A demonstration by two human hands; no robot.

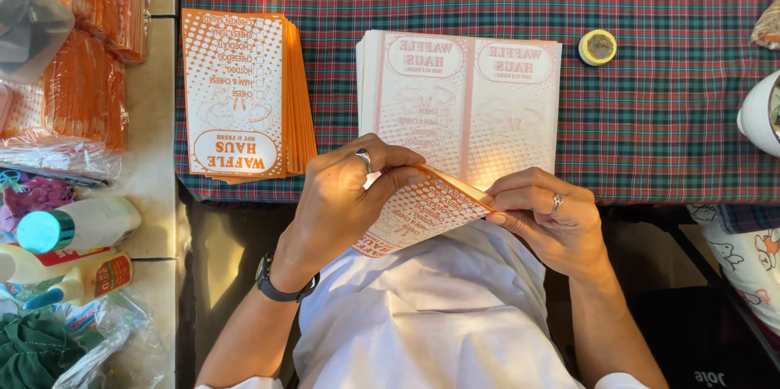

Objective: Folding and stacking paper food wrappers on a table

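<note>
2 hands pinch 1 orange printed sheet: left hand grips lower-left part, right hand grips upper-right corner; long axis slants between them, fold probably half-made.

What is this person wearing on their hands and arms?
The left hand has a silver ring on one finger and a dark watch on the wrist. The right hand has a ring too. The forearms are bare, with white sleeves showing only at the bottom edge.
</note>
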